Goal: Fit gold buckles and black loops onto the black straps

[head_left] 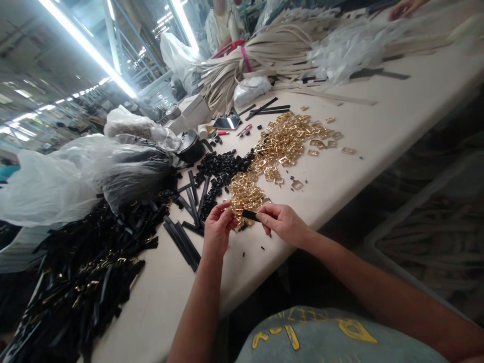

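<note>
My right hand (282,222) pinches a short black strap (249,216) between thumb and fingers, its free end pointing left. Facing it, my left hand (219,226) is closed in a pinch at the fingertips. Whatever it holds is too small to tell from the gold behind it. Just beyond both hands lies a heap of gold buckles (245,191), and a larger heap of gold buckles (282,138) spreads farther back. Small black loops (223,169) form a pile left of the gold. Several black straps (182,243) lie on the table beside my left hand.
A big mound of black straps with gold buckles (91,272) covers the left side, below plastic bags (124,161). Behind the loops are a black mug (191,146) and a phone (227,123). Bundled beige straps (264,50) lie at the back. Another person's hand (406,9) shows top right.
</note>
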A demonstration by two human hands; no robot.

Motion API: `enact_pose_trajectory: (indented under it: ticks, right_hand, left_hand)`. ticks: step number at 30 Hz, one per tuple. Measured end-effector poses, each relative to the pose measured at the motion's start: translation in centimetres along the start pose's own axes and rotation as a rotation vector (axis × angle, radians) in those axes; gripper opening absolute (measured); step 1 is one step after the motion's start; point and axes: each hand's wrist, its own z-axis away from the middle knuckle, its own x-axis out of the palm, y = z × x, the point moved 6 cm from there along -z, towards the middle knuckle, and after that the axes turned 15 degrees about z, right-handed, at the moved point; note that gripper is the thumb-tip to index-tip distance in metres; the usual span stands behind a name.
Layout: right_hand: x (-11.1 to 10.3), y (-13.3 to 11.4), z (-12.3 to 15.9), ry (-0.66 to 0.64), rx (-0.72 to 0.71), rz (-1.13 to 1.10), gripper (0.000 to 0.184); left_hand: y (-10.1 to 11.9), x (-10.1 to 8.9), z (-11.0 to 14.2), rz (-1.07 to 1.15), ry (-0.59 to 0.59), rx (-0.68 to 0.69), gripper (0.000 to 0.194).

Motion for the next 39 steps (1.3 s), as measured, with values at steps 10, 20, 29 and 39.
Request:
enact_pose_trajectory:
  ticks: [10,20,29,39]
  right_hand:
    - [1.2,0.2,0.3,-0.047,0.015,-0.071,0.031]
    - [3.2,0.8,0.5,-0.114,0.148,-0.362,0.034]
    - [5.5,0.7,0.8,-0.114,0.243,-0.872,0.044]
    - [5.8,-0.4,1.0,-0.111,0.248,-1.021,0.045]
  left_hand:
    - [-0.4,0.2,0.1,0.027,-0.015,-0.008,0.032]
    - [0.5,1.6,0.9,-0.008,-0.144,0.167,0.022]
    - [1.1,2.0,2.1,-0.135,-0.266,0.477,0.008]
    - [2.1,3.5,4.5,-0.493,-0.382,0.844,0.006]
